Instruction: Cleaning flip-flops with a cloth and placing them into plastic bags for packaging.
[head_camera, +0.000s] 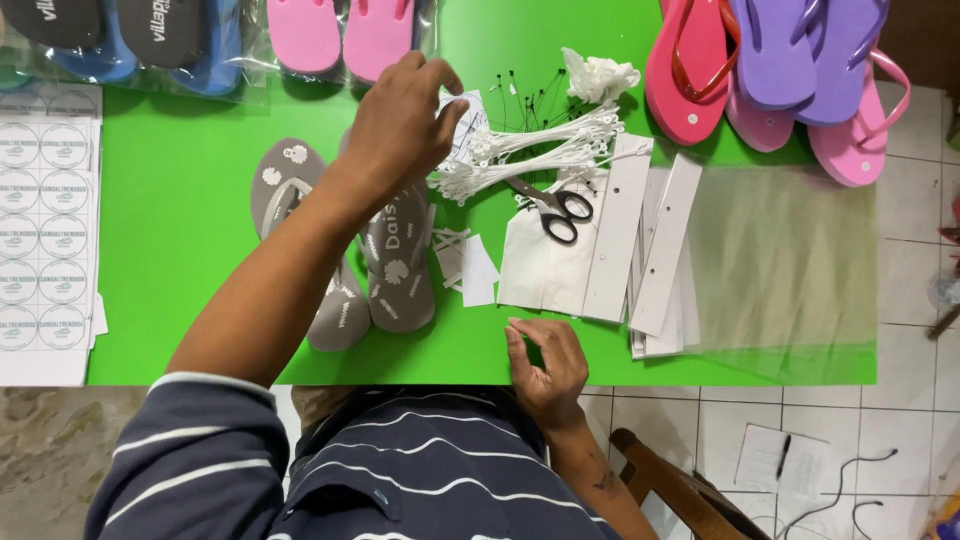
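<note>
Green table (180, 230), round-sticker sheet (45, 225) (far left), left hand (400, 125) on white tag (462, 125), right hand (545, 365) idle.

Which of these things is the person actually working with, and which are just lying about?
In use:
left hand reaching to the small white tags
grey flip-flops under that arm
white tag ties
right hand resting at the table's edge

Lying about:
scissors
white card strips
clear bags
sticker sheets
pink and purple flip-flops
</note>
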